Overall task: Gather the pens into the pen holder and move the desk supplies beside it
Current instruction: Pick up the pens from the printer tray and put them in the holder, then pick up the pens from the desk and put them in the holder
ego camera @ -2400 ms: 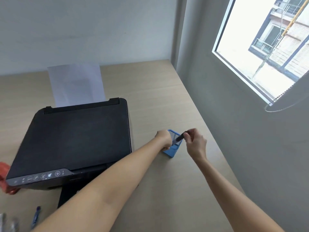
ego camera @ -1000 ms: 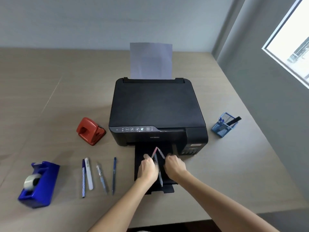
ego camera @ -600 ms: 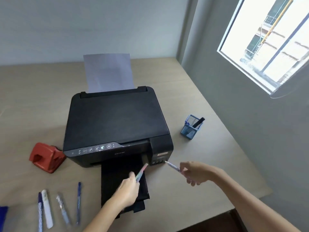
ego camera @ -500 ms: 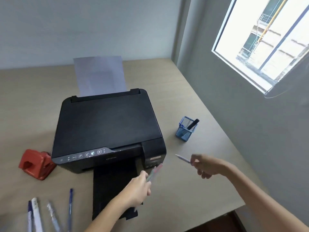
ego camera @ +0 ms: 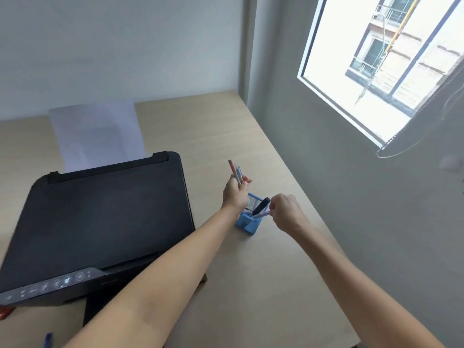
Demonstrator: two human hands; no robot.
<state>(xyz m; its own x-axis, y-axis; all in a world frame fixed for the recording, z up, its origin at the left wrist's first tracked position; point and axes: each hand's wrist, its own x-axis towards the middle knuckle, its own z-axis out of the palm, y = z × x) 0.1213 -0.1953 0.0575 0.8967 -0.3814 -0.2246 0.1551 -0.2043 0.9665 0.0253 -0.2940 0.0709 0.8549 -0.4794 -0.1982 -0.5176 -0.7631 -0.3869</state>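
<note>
A blue mesh pen holder (ego camera: 247, 223) stands on the desk to the right of the printer, with a black marker (ego camera: 261, 205) leaning in it. My left hand (ego camera: 234, 193) hovers just left of the holder, gripping two pens (ego camera: 236, 172), one pink-red and one pale blue, that point up. My right hand (ego camera: 286, 212) is at the holder's right rim, pinching a pale pen (ego camera: 262, 214) whose tip is inside the holder.
A black printer (ego camera: 100, 217) with paper (ego camera: 96, 133) in its rear feed fills the left of the desk (ego camera: 251, 285). A grey wall runs along the desk's right edge. A blue pen (ego camera: 47, 340) and a red object's edge (ego camera: 3, 313) show at the bottom left.
Both hands moved from in front of the printer up to the pen holder. My right hand's pen now dips into the holder; my left hand holds its pens beside it.
</note>
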